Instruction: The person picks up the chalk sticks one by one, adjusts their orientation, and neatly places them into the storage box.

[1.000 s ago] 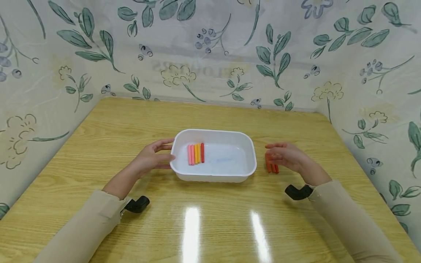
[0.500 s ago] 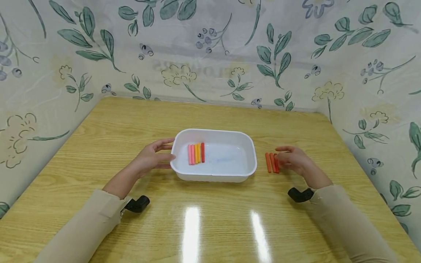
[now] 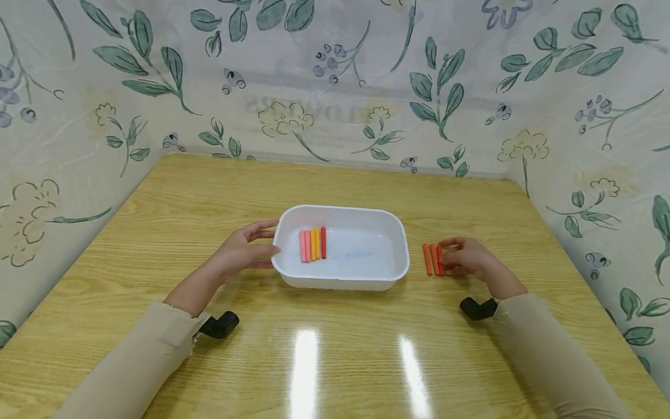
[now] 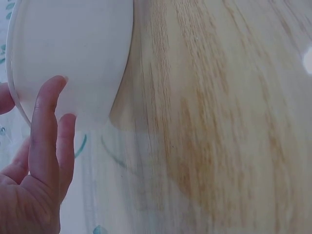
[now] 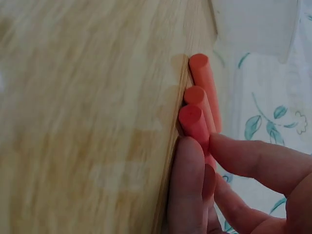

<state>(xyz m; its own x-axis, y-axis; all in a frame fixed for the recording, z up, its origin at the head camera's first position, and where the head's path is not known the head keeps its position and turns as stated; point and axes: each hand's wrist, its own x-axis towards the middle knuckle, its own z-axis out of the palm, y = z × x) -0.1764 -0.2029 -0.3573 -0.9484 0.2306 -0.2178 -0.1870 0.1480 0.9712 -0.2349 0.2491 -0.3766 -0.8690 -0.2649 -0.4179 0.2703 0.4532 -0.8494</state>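
Note:
A white plastic tub (image 3: 342, 284) stands mid-table, with two pink chalk sticks (image 3: 305, 247), two yellow-orange chalk sticks (image 3: 314, 244) and a red chalk stick (image 3: 323, 243) side by side at its left. My left hand (image 3: 243, 250) touches the tub's left end with its fingers spread and fairly straight; the left wrist view shows fingers (image 4: 45, 131) against the outer wall. Right of the tub, two orange chalk sticks (image 3: 431, 259) lie beside a redder chalk stick (image 5: 192, 119). My right hand (image 3: 467, 257) pinches that redder stick between thumb and finger, its far part hidden by the fingers.
The wood-grain table (image 3: 356, 349) reaches to a floral cloth (image 3: 335, 81) that hangs behind and on both sides. A black wrist mount (image 3: 220, 326) sits at the left cuff, another black mount (image 3: 478, 308) at the right.
My right hand has drawn back to the right from over the orange sticks, uncovering them, and its fingers have come down on the rightmost redder stick. The left hand and tub have stayed put.

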